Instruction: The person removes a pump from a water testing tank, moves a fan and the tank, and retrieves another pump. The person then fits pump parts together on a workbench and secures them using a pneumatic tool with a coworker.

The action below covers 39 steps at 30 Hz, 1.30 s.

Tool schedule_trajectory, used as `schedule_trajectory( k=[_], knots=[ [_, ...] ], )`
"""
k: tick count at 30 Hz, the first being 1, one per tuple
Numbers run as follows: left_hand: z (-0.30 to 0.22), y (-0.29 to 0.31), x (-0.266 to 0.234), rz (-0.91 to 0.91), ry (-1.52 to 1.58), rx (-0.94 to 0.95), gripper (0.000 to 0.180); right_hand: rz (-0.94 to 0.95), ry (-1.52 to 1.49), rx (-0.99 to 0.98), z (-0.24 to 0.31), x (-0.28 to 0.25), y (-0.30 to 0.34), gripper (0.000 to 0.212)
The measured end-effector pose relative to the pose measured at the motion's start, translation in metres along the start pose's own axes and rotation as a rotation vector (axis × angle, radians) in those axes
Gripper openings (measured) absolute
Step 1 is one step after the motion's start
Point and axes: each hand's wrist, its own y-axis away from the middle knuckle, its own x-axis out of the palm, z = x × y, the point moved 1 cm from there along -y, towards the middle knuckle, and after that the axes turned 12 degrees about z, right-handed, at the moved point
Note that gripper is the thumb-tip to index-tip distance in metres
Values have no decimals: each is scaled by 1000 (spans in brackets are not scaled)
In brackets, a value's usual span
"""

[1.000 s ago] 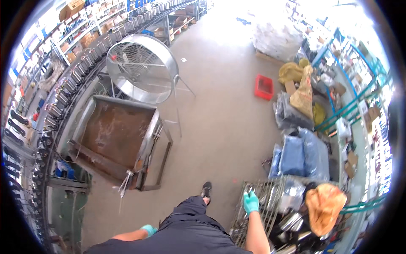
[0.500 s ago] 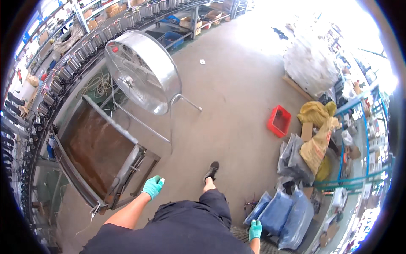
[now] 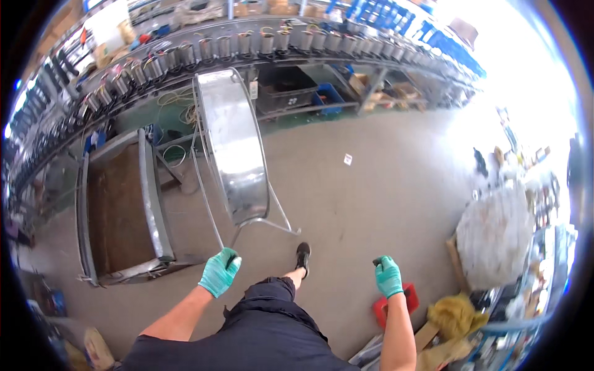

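My left hand (image 3: 220, 272), in a green glove, hangs in front of me with loosely bent fingers and the thumb apart. I see nothing held in it; dark patches show by the thumb and fingers. Beyond it stands a big round metal drum fan (image 3: 232, 142) on a tubular stand, one leg of which passes behind the hand; contact is not apparent. My right hand (image 3: 388, 277), gloved the same way, is raised above a red plastic bin (image 3: 410, 298). Its fingers are loosely bent, with a dark tip toward the left.
A rusty-topped metal frame cart (image 3: 117, 210) stands at left. Behind the fan a curved line (image 3: 297, 57) carries several metal motors with wires. At right sit a wrapped pallet load (image 3: 495, 235) and a yellow sack (image 3: 455, 314). A small white card (image 3: 348, 159) lies on the floor (image 3: 346, 204).
My view has swung left, so the fan stands nearer the middle and the bin lower. My right hand has come up and forward from my side; my left has risen slightly toward the fan.
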Motion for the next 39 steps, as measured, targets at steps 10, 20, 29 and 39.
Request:
schedule_trajectory(
  k=[10,20,29,39],
  knots=[
    [-90,-208,-15,-657,414,-87,12,317,263,-477,44,-136,-351,16],
    [-132,-306,-43,-924,243,-358,24,516,288,-1328,280,-129,-639,17],
    [-161,-373,-50,-1048,229,-770,30,695,220,-1818,489,-22,-736,24],
    [-158,-398,-53,-1138,316,-871,32,967,681,-2116,591,55,-770,20]
  ],
)
